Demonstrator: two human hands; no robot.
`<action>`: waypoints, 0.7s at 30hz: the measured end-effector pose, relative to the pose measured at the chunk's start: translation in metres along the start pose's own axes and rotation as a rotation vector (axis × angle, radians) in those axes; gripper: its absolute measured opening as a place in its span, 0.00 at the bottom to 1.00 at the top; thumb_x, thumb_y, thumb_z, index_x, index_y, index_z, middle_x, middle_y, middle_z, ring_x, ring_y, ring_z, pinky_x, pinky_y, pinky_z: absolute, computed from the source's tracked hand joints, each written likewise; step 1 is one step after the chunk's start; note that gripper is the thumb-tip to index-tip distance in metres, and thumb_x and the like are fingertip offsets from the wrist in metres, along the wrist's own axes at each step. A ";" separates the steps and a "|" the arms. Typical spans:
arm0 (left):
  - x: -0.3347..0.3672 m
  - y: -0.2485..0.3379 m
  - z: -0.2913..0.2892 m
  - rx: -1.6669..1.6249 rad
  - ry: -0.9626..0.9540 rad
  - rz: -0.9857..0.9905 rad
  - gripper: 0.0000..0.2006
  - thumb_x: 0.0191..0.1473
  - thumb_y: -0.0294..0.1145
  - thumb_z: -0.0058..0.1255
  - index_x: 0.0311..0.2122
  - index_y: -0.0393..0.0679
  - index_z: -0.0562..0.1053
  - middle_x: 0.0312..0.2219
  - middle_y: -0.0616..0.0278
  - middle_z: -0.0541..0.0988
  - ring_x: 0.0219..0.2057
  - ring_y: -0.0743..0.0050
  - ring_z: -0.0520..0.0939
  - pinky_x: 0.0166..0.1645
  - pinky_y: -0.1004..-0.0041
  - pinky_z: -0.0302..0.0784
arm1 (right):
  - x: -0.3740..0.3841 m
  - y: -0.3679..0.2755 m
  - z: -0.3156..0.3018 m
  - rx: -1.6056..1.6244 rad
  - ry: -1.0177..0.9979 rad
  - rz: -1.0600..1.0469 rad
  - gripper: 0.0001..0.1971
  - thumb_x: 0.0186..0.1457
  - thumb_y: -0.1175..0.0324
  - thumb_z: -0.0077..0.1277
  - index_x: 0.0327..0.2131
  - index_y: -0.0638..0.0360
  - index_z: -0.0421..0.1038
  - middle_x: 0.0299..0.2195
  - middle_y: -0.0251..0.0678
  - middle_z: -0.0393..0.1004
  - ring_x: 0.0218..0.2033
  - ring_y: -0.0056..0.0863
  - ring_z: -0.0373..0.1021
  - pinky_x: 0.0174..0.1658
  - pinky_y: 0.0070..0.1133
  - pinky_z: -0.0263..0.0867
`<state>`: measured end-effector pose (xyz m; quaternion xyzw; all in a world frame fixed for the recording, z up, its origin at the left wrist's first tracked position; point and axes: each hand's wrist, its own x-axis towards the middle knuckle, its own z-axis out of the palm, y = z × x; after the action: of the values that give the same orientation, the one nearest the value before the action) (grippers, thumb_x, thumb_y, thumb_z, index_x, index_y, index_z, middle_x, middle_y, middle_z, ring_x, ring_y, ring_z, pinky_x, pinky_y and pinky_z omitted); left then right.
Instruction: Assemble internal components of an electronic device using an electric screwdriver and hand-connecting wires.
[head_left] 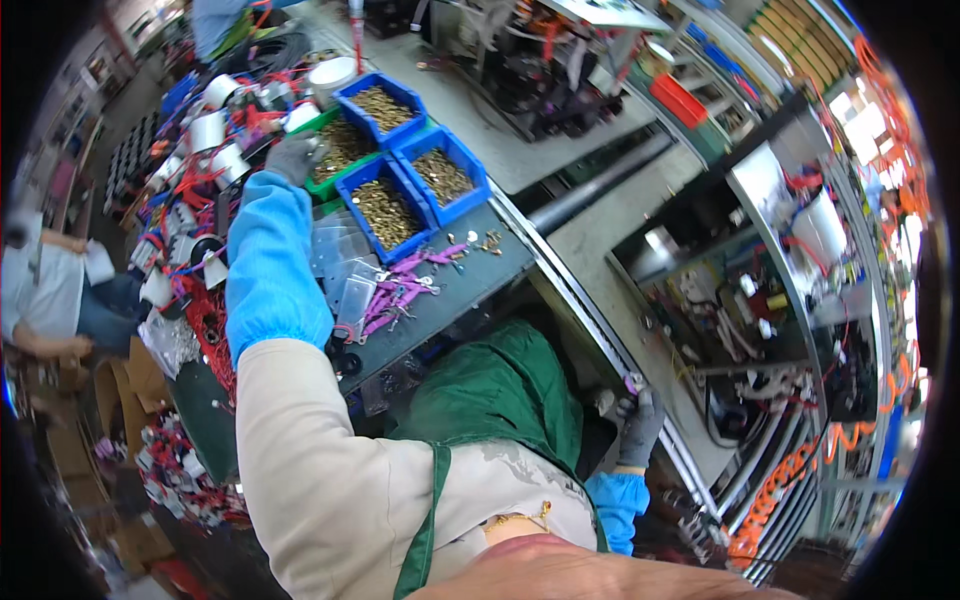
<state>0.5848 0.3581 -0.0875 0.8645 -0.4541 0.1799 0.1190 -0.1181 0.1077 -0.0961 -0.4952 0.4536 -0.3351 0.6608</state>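
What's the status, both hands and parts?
Left hand at green bin of brass-coloured fittings, grip unclear. Right hand holding small purple piece. Wired-component heap crowding left hand's side.

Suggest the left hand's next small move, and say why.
I'd probably ease the left hand slightly right, into the green bin: its fingers are at that bin's left edge, beside the loose brass-coloured pieces, while the right hand, apparently pinching a small purple piece, is away by the metal rail.
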 end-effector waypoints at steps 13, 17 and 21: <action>0.011 -0.072 0.036 0.837 -0.791 0.057 0.17 0.56 0.30 0.33 0.48 0.46 0.71 0.41 0.62 0.76 0.54 0.78 0.67 0.61 0.81 0.53 | -0.031 0.015 -0.048 -0.073 0.261 0.038 0.13 0.57 0.62 0.44 0.36 0.63 0.70 0.26 0.36 0.71 0.23 0.21 0.70 0.24 0.18 0.67; 0.017 -0.119 0.015 0.781 -0.551 -0.015 0.22 0.57 0.37 0.32 0.57 0.50 0.60 0.45 0.59 0.73 0.53 0.71 0.68 0.59 0.77 0.59 | -0.034 0.021 -0.066 -0.018 0.271 0.054 0.14 0.56 0.62 0.44 0.35 0.64 0.71 0.25 0.36 0.71 0.22 0.21 0.70 0.24 0.18 0.67; 0.011 0.044 -0.070 -0.131 -0.634 -0.682 0.26 0.57 0.49 0.35 0.56 0.45 0.64 0.51 0.54 0.69 0.54 0.65 0.67 0.60 0.71 0.57 | -0.041 0.019 -0.062 -0.016 0.334 0.077 0.13 0.55 0.63 0.44 0.36 0.63 0.71 0.25 0.34 0.71 0.21 0.20 0.68 0.23 0.17 0.65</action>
<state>0.5406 0.3510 -0.0175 0.9673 -0.1684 -0.1713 0.0810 -0.1912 0.1280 -0.1096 -0.4202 0.5784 -0.3837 0.5845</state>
